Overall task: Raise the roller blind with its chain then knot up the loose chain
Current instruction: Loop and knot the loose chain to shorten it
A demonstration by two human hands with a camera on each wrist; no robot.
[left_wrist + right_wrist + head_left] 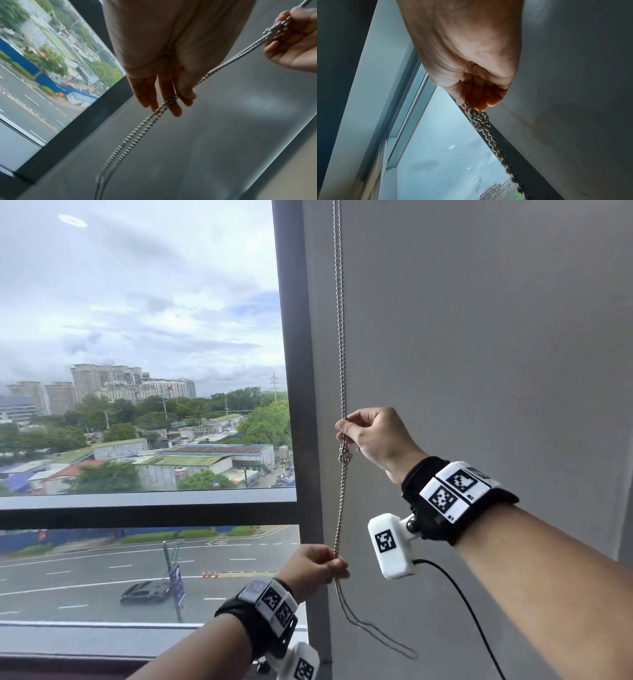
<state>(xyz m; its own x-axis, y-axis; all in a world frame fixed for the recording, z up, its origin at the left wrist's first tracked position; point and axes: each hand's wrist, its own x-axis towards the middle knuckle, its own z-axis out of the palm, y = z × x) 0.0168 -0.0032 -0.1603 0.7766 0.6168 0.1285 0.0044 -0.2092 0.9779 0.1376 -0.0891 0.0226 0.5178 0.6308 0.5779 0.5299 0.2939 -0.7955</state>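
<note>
The metal bead chain [340, 337] hangs doubled beside the dark window frame [298, 371]. My right hand [344, 426] pinches both strands just above a tight knot [345, 457]. In the right wrist view the knot [479, 119] sits right under that hand's fingertips [485, 105]. Lower down, my left hand [334, 563] grips the two strands, which run taut up to the knot. In the left wrist view the chain [137, 129] crosses the left fingers [171, 106], and the right hand [291, 44] holds the knot [274, 30]. A slack loop [376, 631] dangles below. The blind itself is out of view.
The uncovered window pane [137, 337] fills the left, with a horizontal frame bar [147, 517] and the sill [102, 642] below. A plain grey wall [479, 337] lies right of the chain. A black cable [472, 618] trails from the right wrist camera.
</note>
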